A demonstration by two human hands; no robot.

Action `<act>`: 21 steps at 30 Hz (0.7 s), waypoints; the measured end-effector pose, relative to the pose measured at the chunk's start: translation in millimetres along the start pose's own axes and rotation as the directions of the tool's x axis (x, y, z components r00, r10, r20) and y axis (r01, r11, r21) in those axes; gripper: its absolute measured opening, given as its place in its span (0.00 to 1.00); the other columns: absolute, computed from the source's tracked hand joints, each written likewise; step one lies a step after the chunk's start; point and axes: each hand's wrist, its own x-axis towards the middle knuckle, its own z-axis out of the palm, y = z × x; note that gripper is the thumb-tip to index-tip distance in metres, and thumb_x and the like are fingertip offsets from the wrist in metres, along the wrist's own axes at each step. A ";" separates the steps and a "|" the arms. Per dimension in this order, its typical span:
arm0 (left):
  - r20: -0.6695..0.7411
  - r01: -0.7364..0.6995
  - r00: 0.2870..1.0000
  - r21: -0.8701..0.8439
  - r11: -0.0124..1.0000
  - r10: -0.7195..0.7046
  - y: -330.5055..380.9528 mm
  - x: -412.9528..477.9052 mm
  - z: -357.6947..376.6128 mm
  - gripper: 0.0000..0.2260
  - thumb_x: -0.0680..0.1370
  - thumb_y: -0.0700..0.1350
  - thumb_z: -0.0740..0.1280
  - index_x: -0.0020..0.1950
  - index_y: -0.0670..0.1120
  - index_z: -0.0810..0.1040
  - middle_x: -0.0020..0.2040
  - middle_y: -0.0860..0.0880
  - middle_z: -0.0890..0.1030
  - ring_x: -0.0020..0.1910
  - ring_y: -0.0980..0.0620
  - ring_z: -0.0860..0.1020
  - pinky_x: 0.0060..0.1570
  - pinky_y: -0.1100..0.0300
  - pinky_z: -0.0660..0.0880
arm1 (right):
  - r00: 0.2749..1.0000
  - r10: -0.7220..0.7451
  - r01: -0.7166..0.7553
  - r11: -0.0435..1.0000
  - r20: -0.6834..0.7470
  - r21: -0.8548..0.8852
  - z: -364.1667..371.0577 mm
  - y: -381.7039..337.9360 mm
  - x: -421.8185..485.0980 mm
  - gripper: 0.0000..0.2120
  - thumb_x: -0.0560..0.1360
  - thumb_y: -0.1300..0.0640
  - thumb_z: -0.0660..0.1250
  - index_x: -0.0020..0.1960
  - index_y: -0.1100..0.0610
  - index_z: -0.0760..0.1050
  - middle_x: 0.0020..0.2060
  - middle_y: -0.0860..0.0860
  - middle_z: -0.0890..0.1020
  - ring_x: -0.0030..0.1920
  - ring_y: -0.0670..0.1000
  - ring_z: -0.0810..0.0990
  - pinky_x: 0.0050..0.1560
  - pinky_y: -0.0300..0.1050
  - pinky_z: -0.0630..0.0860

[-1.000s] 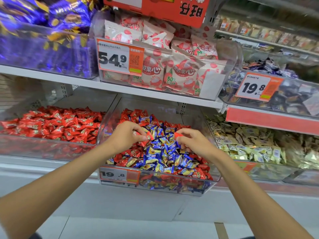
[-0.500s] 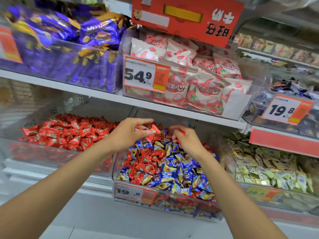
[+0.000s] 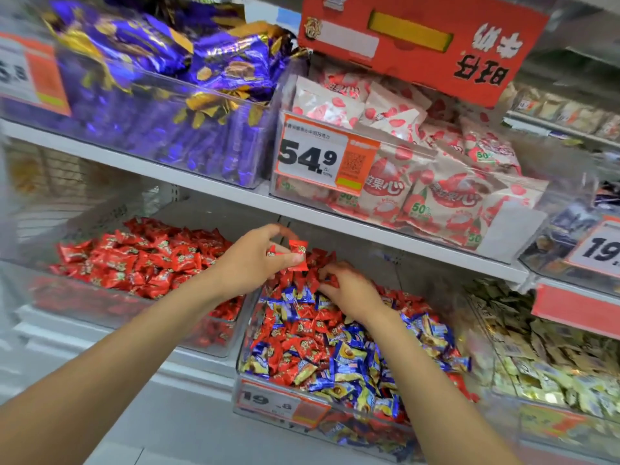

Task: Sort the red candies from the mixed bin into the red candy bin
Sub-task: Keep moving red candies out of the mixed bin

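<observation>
**Left hand** (image 3: 255,263). My fingers are curled round a few red candies (image 3: 297,251). One is pinched between thumb and fingertips, and another shows between the fingers. The hand hovers over the back left corner of the mixed bin, above the wall it shares with its neighbour.

**Right hand** (image 3: 350,292). Just beside the left hand and lower. My fingers are curled down onto red wrappers at the back of the pile (I cannot tell whether any is actually gripped).

**Mixed bin** (image 3: 355,424). Clear plastic, with red wrappers and blue candies (image 3: 349,362) jumbled together. A price tag (image 3: 268,401) on the front reads 19.8.

**Red candy bin** (image 3: 100,307). Clear plastic, immediately left of the mixed bin, filled with red wrappers only. It lies below and to the left of my left hand and the candies it holds.
</observation>
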 end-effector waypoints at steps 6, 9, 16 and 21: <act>0.096 0.036 0.995 -0.142 0.989 -0.022 21.2 -14.2 14.6 0.14 0.79 0.38 0.63 0.65 0.47 0.73 0.45 0.45 0.78 0.38 0.53 0.82 0.35 0.60 0.80 | 0.997 0.070 -0.075 0.969 0.033 0.235 -26.2 16.8 -11.3 0.13 0.79 0.50 0.63 0.58 0.56 0.78 0.51 0.52 0.80 0.49 0.51 0.78 0.48 0.45 0.74; 0.092 0.023 0.996 0.005 1.000 -0.023 23.0 -23.1 27.3 0.08 0.79 0.38 0.63 0.55 0.50 0.74 0.49 0.46 0.77 0.44 0.49 0.83 0.43 0.49 0.82 | 0.997 0.076 -0.078 0.950 0.020 0.304 -36.7 22.1 -26.8 0.08 0.79 0.50 0.63 0.53 0.53 0.76 0.41 0.50 0.77 0.39 0.49 0.75 0.40 0.45 0.71; 0.140 0.020 0.989 0.185 0.983 -0.047 19.0 -16.9 72.6 0.07 0.78 0.43 0.66 0.44 0.50 0.68 0.43 0.51 0.77 0.36 0.48 0.75 0.34 0.59 0.72 | 0.997 0.072 -0.064 0.916 -0.005 0.395 -51.8 38.1 -60.1 0.11 0.82 0.58 0.55 0.52 0.52 0.76 0.40 0.48 0.78 0.35 0.51 0.72 0.37 0.42 0.68; 0.018 0.117 0.991 0.322 0.940 -0.129 -14.3 -5.5 88.7 0.06 0.75 0.45 0.70 0.45 0.45 0.75 0.52 0.52 0.78 0.51 0.51 0.75 0.44 0.58 0.69 | 0.993 0.113 -0.091 0.898 -0.027 0.431 -57.5 57.5 -74.9 0.09 0.82 0.56 0.58 0.51 0.53 0.77 0.39 0.50 0.79 0.33 0.48 0.73 0.36 0.40 0.70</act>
